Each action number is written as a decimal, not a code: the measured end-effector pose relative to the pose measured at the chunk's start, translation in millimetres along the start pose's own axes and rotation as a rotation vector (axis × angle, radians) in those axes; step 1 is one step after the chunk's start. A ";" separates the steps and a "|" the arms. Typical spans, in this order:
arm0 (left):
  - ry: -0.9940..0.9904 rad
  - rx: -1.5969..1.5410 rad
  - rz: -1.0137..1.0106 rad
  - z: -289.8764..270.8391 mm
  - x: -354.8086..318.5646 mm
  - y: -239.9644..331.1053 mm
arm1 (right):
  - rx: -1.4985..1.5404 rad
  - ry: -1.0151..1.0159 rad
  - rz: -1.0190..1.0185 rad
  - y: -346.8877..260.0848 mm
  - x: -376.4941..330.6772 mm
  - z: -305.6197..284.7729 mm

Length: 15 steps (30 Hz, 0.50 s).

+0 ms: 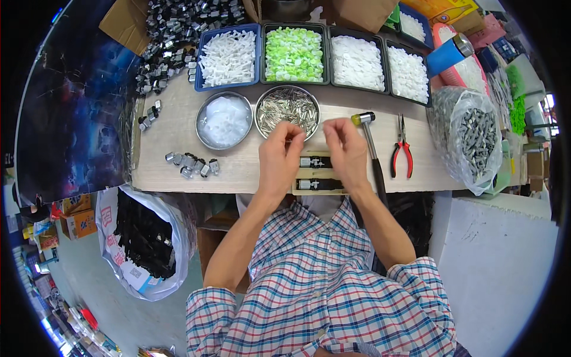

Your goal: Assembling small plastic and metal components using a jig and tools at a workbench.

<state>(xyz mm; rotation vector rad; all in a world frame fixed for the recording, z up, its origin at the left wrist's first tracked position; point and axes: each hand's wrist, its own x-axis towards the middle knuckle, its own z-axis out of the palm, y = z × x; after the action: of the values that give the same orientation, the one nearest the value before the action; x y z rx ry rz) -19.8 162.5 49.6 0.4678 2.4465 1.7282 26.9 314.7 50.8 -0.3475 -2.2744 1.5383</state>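
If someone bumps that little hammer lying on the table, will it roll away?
Probably not far. The hammer lies flat, and its crosswise head with the yellow tip would likely stop a roll. The long dark handle sticks past the table edge, so a hard push might tip it off. It looks head-heavy for its size.

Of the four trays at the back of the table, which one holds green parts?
The second tray from the left, a black one. Its parts are bright green and white; the blue tray and the other two hold only white parts.
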 end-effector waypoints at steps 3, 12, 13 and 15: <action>-0.079 -0.488 -0.211 1.5 -22.7 6.4 | 0.297 -0.042 0.180 -3.9 -29.5 6.8; -0.112 -0.683 -0.331 4.5 -58.1 13.9 | 0.397 -0.064 0.242 -10.1 -70.2 -1.7; -0.111 -0.700 -0.343 5.5 -59.3 14.3 | 0.371 -0.060 0.220 -9.7 -72.1 -2.2; -0.107 -0.710 -0.344 6.3 -60.2 15.7 | 0.344 -0.056 0.198 -10.1 -74.2 -3.3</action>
<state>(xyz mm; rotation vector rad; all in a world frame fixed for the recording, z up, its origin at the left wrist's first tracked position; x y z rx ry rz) 41.7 154.3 56.8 0.0488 1.5559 2.1501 95.2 283.9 48.9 -0.4457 -2.0113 2.0223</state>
